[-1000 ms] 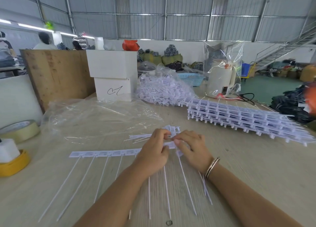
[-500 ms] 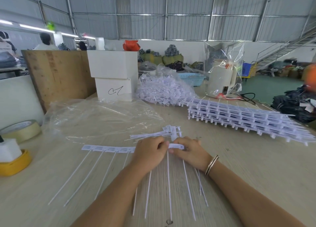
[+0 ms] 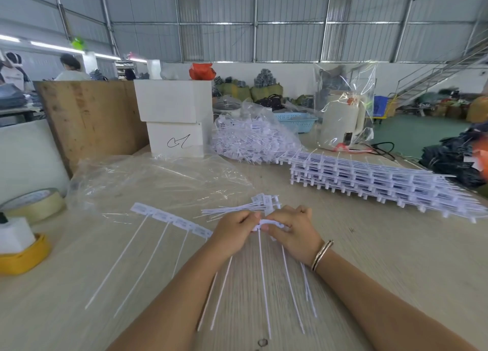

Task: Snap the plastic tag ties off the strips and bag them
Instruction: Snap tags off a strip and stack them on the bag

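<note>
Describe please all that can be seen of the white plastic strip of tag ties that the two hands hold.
The white plastic strip of tag ties is a row of small flat rectangular tags joined edge to edge, each with a long thin tail running toward the person. It lies on the pale wooden table, slanting from far left down to the hands. The left hand and right hand pinch its right end, which bends upward there.

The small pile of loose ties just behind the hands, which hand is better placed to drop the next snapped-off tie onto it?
Probably the right hand: it pinches the end piece of the strip, and the loose pile lies right behind its fingers. The left hand grips the longer remaining strip.
</note>
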Available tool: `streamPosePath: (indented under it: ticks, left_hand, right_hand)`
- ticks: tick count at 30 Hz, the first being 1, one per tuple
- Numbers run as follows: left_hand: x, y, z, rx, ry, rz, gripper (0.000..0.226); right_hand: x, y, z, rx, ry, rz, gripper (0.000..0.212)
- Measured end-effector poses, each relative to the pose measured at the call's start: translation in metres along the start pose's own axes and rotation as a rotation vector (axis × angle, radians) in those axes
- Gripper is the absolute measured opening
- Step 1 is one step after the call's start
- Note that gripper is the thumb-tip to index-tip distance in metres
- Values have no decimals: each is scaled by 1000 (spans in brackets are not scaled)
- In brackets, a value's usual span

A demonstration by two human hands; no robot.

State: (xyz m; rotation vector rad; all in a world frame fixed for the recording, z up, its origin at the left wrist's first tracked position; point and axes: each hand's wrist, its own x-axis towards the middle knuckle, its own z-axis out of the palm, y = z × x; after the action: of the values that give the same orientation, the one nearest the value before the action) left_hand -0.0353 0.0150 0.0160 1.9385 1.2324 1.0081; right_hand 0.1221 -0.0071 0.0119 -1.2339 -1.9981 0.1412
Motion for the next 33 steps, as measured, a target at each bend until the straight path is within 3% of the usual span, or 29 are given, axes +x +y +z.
streamPosePath:
  ticks: [7, 12, 17, 22, 25, 28, 33]
  left_hand:
    - [-1, -1, 0, -64, 17, -39, 44]
    - [7, -6, -10, -294, 127, -154, 39]
    - [4, -11, -3, -174, 193, -110, 45]
    - [1, -14, -1, -11, 205, -52, 35]
    - [-1, -13, -1, 43, 214, -40, 32]
    - [-2, -12, -2, 29, 205, -39, 28]
    - [-4, -6, -2, 181, 142, 19, 27]
  right_hand:
    - [0, -1, -1, -36, 60, -75, 23]
    - [-1, 3, 0, 25, 113, -44, 26]
    - [2, 10, 2, 1, 46, 76, 30]
    - [4, 27, -10, -124, -35, 192, 29]
    - [4, 37, -8, -201, -90, 228, 7]
    - [4, 41, -1, -256, -132, 218, 17]
    - [2, 32, -6, -235, 31, 157, 22]
